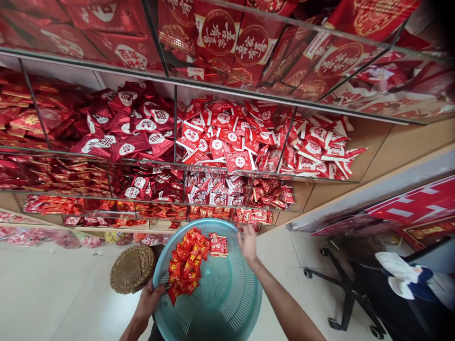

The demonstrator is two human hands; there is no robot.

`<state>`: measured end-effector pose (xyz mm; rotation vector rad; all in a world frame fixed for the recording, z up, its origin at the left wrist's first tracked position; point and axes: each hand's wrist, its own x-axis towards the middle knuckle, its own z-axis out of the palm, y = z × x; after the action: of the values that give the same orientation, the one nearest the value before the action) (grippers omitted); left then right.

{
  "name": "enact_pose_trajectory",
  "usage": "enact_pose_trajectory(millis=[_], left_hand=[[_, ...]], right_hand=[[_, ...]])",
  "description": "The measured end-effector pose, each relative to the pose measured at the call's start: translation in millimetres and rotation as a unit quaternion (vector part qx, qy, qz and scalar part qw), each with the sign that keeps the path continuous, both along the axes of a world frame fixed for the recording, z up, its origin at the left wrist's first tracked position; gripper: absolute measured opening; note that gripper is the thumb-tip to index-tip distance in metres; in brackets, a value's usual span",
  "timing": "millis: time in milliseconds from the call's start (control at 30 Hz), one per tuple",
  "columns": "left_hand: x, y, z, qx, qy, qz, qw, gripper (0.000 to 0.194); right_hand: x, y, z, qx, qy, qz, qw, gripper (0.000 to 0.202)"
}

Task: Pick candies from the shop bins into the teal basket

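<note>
My left hand [151,299] grips the left rim of a round teal plastic basket [245,303], its fingers closed over the edge. Inside, a heap of red-and-gold wrapped candies [188,260] lies on the left. A few red-and-white packets [218,245] rest beside it near the far wall. My right hand [248,242] is at the basket's far right rim, just in front of a low compartment of small red packets [253,216]. Its fingers look loosely bent and apart, and I see nothing held in them.
Glass-fronted shelves [227,166] hold red and maroon packets in divided compartments. A round woven stool [132,269] stands left of the basket. To the right are a wheeled chair base [346,293] and a white and blue cloth [408,274]. Bagged goods [60,237] sit under the shelves.
</note>
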<state>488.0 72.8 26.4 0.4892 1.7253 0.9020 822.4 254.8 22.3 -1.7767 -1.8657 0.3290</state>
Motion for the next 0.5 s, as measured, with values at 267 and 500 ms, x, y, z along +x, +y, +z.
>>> enact_pose_trajectory(millis=[267,500], left_hand=[[-1,0,-1.1,0.006,0.015,0.007,1.000,0.024],[-1,1,-0.1,0.003,0.024,0.006,1.000,0.027]], right_hand=[[73,92,8.0,-0.112,-0.015,-0.255,0.960,0.053],[90,119,-0.6,-0.195,-0.006,-0.214,0.957,0.067]])
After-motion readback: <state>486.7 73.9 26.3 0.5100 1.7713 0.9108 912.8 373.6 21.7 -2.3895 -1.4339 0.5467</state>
